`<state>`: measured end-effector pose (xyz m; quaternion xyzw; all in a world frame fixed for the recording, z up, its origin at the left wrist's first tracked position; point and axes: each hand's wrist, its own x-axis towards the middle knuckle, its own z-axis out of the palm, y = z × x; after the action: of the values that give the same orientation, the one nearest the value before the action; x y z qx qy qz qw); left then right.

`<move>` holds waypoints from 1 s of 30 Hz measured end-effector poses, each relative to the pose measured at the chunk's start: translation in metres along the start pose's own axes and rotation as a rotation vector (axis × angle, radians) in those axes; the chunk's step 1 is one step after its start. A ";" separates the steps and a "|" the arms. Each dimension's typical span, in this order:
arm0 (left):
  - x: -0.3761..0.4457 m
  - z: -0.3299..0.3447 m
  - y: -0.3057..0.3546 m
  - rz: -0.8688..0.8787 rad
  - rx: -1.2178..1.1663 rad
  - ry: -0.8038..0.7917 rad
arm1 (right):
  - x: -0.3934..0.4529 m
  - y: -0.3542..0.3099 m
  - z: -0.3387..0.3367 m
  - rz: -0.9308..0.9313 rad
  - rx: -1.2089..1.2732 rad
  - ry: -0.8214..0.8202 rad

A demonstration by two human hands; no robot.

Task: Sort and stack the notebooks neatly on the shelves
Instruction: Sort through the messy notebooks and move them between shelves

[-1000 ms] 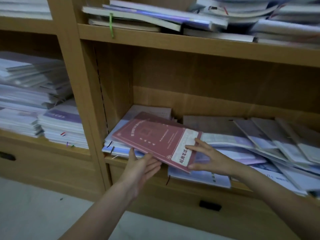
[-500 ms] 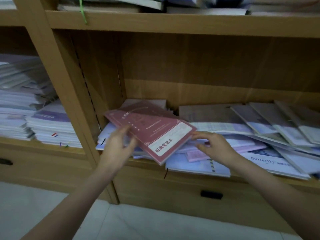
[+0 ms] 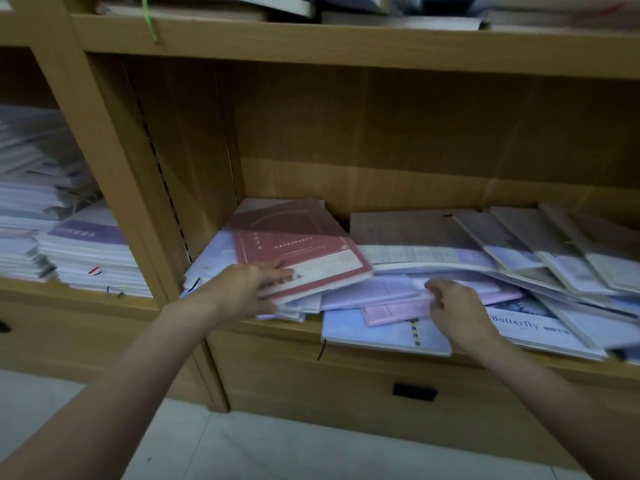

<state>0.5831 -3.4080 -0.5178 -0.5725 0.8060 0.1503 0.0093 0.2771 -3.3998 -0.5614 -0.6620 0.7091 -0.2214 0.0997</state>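
Item: red paper-covered notebook [image 3: 301,251] with a white label strip along its near edge. It lay flat on top of a short pile of pale notebooks [image 3: 221,258] at the left end of the light wooden shelf board [image 3: 287,327], close to the shelf unit's upright divider [image 3: 114,174].

Left hand [image 3: 242,289]: it held the red notebook at its near left corner, fingers laid across the top of the cover by the label strip and the thumb tucked beneath the edge. The bulk of the notebook extended away from the hand, back and to the right into the compartment.

Right hand [image 3: 453,306]: to the right of the red notebook and apart from it. Its fingers were curled and pinched the near edge of a thin lilac booklet [image 3: 374,292]. This booklet lay just right of the red notebook, over a pink sheet [image 3: 394,311] and a pale blue notebook [image 3: 377,336] that overhung the shelf front.

Further right of the red notebook: a white notebook printed "Butterfly" [image 3: 533,329] and a loose fan of grey-and-white notebooks [image 3: 540,251], overlapping and askew.

Left of the red notebook, beyond the divider: tall stacks of white booklets [image 3: 90,258] in the neighbouring compartment.

Above the red notebook: the upper shelf board, bearing more books and a hanging green ribbon [image 3: 149,19].

Below the red notebook: a wooden drawer front with a dark recessed handle [image 3: 414,392].
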 end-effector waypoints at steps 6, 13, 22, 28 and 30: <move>-0.005 0.023 0.007 -0.202 0.342 0.213 | 0.005 -0.029 0.008 0.224 0.128 -0.239; 0.011 0.056 0.052 -0.243 0.561 0.199 | 0.031 -0.037 0.000 0.404 0.388 -0.178; 0.016 0.062 0.044 -0.248 0.550 0.297 | 0.013 -0.025 0.018 -0.291 -0.388 -0.005; 0.017 0.059 0.036 -0.207 0.505 0.329 | 0.021 -0.046 0.041 -0.630 -0.547 -0.109; 0.016 0.055 0.031 -0.196 0.466 0.323 | 0.022 -0.045 0.047 -0.638 -0.578 -0.143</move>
<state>0.5402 -3.3996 -0.5658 -0.6465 0.7507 -0.1335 0.0266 0.3360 -3.4310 -0.5794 -0.8624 0.4930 0.0130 -0.1141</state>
